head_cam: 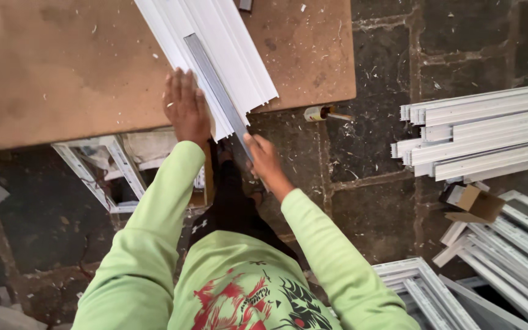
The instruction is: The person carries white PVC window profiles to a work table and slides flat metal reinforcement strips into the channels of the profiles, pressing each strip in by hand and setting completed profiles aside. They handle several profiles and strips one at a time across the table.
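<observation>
A long white ribbed plastic profile (227,49) lies slanted across a brown board table (62,67), its near end overhanging the table edge. A narrow grey metal strip (212,79) sits in the profile's channel and sticks out past its end. My left hand (186,107) lies flat, fingers together, on the profile's near left side. My right hand (265,160) is below the table edge and grips the protruding end of the grey strip.
A stack of white profiles (478,131) lies on the dark stone floor at the right, with white frames (508,250) and a small cardboard box (473,205) below it. A small tube (320,113) lies by the table edge. More frames (102,171) sit under the table.
</observation>
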Action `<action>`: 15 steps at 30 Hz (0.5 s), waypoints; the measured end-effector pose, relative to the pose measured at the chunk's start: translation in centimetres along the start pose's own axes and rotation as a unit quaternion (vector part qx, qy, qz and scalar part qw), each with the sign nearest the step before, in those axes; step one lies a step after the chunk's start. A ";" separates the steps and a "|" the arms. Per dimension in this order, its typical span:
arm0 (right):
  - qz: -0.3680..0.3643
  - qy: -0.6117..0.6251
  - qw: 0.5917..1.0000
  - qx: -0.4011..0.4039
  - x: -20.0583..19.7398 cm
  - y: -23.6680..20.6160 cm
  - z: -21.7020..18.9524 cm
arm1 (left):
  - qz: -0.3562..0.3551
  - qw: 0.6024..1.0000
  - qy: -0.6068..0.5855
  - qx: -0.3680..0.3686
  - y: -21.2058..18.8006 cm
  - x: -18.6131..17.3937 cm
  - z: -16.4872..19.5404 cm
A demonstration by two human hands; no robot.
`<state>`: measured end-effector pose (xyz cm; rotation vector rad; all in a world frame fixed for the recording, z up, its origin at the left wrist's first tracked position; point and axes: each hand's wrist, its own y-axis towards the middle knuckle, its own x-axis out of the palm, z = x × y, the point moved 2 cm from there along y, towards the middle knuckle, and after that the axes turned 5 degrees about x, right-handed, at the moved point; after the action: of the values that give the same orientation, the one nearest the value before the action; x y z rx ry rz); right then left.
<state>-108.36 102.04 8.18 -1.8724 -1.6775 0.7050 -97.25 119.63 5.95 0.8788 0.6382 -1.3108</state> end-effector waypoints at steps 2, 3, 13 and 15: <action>-0.025 0.059 0.998 -0.006 -1.4 -1.3 1.0 | 0.005 0.999 -0.032 -0.037 1.0 -0.3 0.4; -0.035 0.088 0.996 -0.003 -2.3 -2.4 2.1 | -0.007 0.999 -0.023 -0.025 1.5 -0.4 1.0; 0.081 0.046 0.993 0.070 -13.7 -10.7 14.5 | -0.175 0.979 0.052 0.088 5.5 -0.8 6.6; 0.067 0.058 0.995 0.047 -13.8 -10.6 15.3 | -0.167 0.979 0.050 0.101 5.2 -0.6 6.8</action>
<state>-127.82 89.94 4.79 -1.9352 -1.4323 0.7006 -92.82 114.42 11.09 1.0390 0.7657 -1.6633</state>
